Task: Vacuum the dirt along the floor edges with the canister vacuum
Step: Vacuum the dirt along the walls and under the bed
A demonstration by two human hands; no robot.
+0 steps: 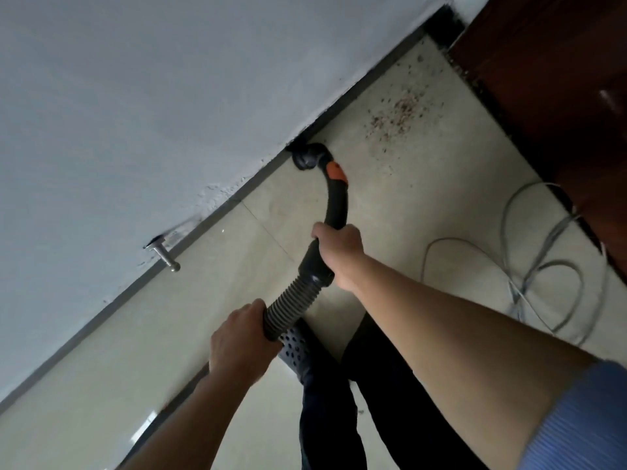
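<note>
With the right hand (339, 244) gripping the wand (334, 201) and the left hand (242, 337) the hose (291, 305), the nozzle (307, 157) met the baseboard (217, 215); dirt (397, 113) lay ahead, beyond the nozzle, nearer the right hand.

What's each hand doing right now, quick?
Left hand: grips the ribbed vacuum hose.
Right hand: grips the curved vacuum handle.

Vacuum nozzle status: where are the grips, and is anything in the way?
Both holding: right grip on curved handle, left grip on ribbed hose. Working end: nozzle at baseboard, dirt patch ahead. Loose grey cable lies right, off that line.
</note>
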